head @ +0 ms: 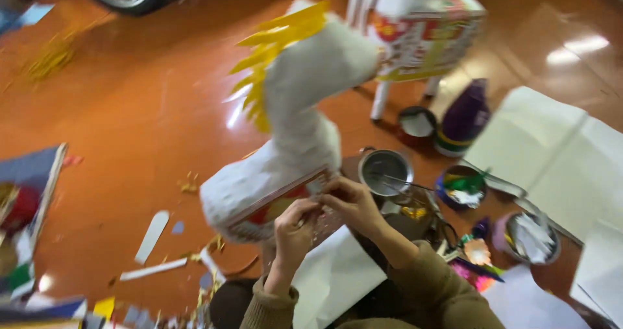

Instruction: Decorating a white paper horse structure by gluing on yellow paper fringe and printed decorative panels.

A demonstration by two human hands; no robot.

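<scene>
The person's left hand (293,228) and right hand (350,202) meet at the lower edge of a white paper horse figure (292,134) with a yellow fringe mane (272,50), each grip pinched on its cardboard base. The figure rises up and away from both hands, above the orange floor (130,141). A small metal pot (385,170) stands just right of the right hand.

We see the white horse figure (298,108) blurred; behind it, the second figure (422,37) is cut off by the top edge; our fingertips (311,206) blur together.
</scene>
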